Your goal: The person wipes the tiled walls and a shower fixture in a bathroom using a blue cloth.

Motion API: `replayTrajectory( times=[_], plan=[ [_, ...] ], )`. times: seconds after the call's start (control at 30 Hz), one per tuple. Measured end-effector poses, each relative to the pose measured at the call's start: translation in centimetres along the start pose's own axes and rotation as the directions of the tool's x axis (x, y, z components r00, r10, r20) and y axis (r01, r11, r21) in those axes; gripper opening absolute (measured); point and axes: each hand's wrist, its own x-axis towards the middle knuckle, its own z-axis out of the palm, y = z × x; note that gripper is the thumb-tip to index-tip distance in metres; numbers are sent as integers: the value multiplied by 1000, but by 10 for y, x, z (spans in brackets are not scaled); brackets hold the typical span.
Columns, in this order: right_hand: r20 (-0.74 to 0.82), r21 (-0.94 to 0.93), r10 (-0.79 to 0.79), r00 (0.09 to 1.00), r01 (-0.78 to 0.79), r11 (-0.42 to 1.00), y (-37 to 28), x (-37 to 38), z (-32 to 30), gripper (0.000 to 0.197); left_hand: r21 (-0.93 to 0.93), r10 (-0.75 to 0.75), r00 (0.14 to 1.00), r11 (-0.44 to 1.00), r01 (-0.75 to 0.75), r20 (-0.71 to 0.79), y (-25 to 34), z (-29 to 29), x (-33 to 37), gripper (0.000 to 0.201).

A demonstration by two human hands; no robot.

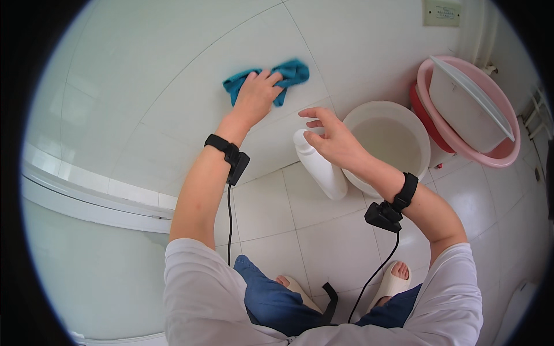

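Teal cloth point(271, 81) bunched flat against white wall tile point(173, 75), pinned under left hand point(257, 95) with fingers spread over top and both ends sticking out either side of the palm. Right hand point(332, 138) apart from the cloth, lower and to the right, fingers loosely open and curled, holding nothing, hovering just over the cap end of a white bottle point(320, 167); touching it or not, hard to tell. Bottle tilted on the floor tiles, leaning beside a cream bucket point(418, 138) with cloudy water inside. Behind the bucket, pink basin point(502, 153) stacked in a red one, with a white tub tipped inside. As for progress, judged mid-wipe: cloth in contact with one tile only, no clear streaks, foam or wet sheen to separate wiped from unwiped wall, so share done not readable. Lower tiles and the curved white ledge point(86, 199) at left seemingly still to reach. Black straps with small wired units on both wrists, sandalled feet at the bottom edge.
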Motion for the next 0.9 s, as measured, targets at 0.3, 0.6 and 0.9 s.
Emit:
replayTrajectory(
  times=[0.3, 0.6, 0.9],
  plan=[
    [-58, 55, -12, 998, 15, 998, 0, 10, 9, 51, -623, -262, 857, 597, 505, 444, 22, -81, -20, 23],
    [-10, 513, 191, 981, -159, 844, -2, 16, 19, 33, -923, -281, 941, 277, 266, 187, 76, -77, -41, 70],
    [55, 811, 258, 965, -194, 552, -19, 22, 38, 26, -880, -389, 824, 67, 470, 411, 56, -32, -86, 80]
  ],
)
